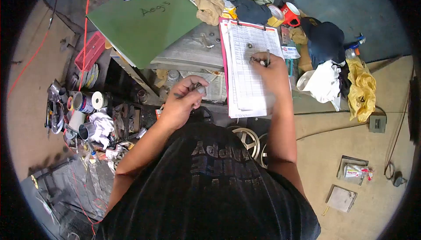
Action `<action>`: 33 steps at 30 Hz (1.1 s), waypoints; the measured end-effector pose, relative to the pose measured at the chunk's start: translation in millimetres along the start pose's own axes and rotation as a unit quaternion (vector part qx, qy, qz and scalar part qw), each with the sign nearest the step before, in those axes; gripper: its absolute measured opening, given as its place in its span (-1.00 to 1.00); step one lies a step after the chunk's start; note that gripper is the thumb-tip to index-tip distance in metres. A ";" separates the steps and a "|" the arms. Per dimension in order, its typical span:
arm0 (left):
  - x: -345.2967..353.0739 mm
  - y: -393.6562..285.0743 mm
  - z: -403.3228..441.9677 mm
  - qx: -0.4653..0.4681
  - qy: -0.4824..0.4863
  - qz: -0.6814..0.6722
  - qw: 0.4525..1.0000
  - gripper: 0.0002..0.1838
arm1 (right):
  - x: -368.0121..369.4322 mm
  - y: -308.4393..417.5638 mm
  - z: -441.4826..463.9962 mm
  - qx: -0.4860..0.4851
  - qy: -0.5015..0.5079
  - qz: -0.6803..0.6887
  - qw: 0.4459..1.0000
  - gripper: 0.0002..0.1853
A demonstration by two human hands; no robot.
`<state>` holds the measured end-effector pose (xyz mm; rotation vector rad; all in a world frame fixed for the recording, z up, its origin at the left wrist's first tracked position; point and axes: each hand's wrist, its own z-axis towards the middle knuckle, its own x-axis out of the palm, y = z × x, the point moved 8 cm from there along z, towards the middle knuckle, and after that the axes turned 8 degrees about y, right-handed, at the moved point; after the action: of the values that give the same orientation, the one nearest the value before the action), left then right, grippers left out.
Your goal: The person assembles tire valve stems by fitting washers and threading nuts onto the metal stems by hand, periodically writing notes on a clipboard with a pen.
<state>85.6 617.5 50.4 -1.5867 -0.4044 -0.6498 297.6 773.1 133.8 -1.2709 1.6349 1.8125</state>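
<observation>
My left hand (pixel 185 102) is closed in front of the workbench, its fingers curled round a small grey metal part (pixel 199 87) whose kind I cannot make out. Over a clipboard's printed table sheet (pixel 245 82), my right hand (pixel 271 72) is closed on a pen (pixel 268 56) that stands nearly upright. Something small and dark shows at its fingertips, too small to name. A little above them, a small round metal piece (pixel 250 45) lies on the sheet.
A green folder (pixel 144 25) marked "Aegis" lies at the upper left. Cloths, a red mug (pixel 290 14), a dark cap (pixel 325 40) and a yellow plastic bag (pixel 362 88) crowd the back and right. Cans (pixel 83 102) stand at left; a red cord (pixel 84 34) hangs there.
</observation>
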 end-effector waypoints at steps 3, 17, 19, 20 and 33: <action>12.9 -9.5 8.4 0.007 0.001 0.095 0.995 -0.76 | 9.4 27.3 -26.9 -0.054 0.016 0.178 0.982 -0.82; 40.0 -4.4 32.3 0.049 0.021 0.069 0.996 -0.79 | 34.8 72.4 -68.6 -0.205 0.045 0.225 0.951 -0.73; 32.2 2.7 29.3 0.035 0.009 0.058 0.998 -0.81 | 37.9 72.7 -70.3 -0.202 0.054 0.207 0.956 -0.72; 28.1 5.1 27.6 0.030 0.005 0.055 0.998 -0.81 | 40.6 72.8 -70.5 -0.198 0.063 0.189 0.960 -0.72; 21.3 -11.8 10.3 0.066 -0.019 0.123 0.990 -0.84 | 48.1 84.3 -69.3 -0.226 0.088 0.178 0.954 -0.78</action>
<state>96.7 626.7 72.5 -1.4941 -0.2687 -0.3954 232.2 674.7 149.7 -1.4241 1.6876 2.4662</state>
